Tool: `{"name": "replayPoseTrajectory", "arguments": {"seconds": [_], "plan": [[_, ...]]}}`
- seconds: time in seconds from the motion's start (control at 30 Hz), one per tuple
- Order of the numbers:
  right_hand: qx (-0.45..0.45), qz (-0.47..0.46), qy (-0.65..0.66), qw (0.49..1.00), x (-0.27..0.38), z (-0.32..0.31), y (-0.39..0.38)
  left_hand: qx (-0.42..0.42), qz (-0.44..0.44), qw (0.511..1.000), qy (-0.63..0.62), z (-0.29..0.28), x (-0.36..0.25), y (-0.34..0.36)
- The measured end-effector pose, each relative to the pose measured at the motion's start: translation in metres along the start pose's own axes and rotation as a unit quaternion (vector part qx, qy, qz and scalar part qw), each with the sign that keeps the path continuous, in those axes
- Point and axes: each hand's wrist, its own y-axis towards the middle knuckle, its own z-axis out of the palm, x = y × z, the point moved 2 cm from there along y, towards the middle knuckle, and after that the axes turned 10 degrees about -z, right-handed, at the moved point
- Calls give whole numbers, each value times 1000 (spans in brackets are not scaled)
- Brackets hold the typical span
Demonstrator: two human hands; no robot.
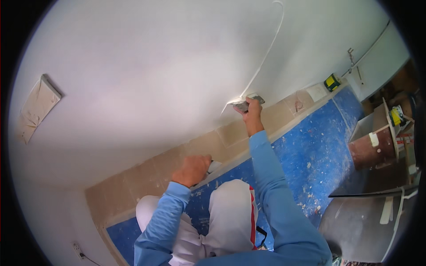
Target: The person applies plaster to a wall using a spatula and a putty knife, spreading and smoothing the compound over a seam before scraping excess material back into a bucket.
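Note:
Low on the white wall, my right hand is closed around a wide putty knife. White paste smears its grey blade, which lies at the wall surface. A thin white line curves down the wall to that blade, and a short streak continues past its left end. I cannot tell whether the line is a ridge of paste or a cord. Over my knees, my left hand is a fist around a second putty knife; its pale blade sticks out on the right and the fingers hide its handle.
Brown paper runs along the wall's foot beside a blue, paste-spattered floor cover. A covered panel is on the wall at left. At right are a dark green tub, a brown box and a grey curved panel.

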Motion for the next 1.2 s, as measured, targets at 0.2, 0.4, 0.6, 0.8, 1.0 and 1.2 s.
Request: {"name": "replayPoseTrajectory", "arguments": {"seconds": [0.2,0.4,0.6,0.8,1.0,1.2], "plan": [[7,-92,-41,995,95,22,3,11,29,999,6,2,1,-14],[64,-137,-64,986,157,70,-8,38,0,999,11,-24,16,-34],[85,-182,-114,973,211,116,-31,23,27,999,-18,-22,25,-37],[83,-235,-175,952,263,154,-51,-15,12,999,-39,-35,27,-42],[67,-274,-217,935,312,195,-75,-228,-107,893,-374,-73,32,-43],[27,-335,-256,906,341,242,-115,-252,-51,710,-656,-78,48,-40]]}}
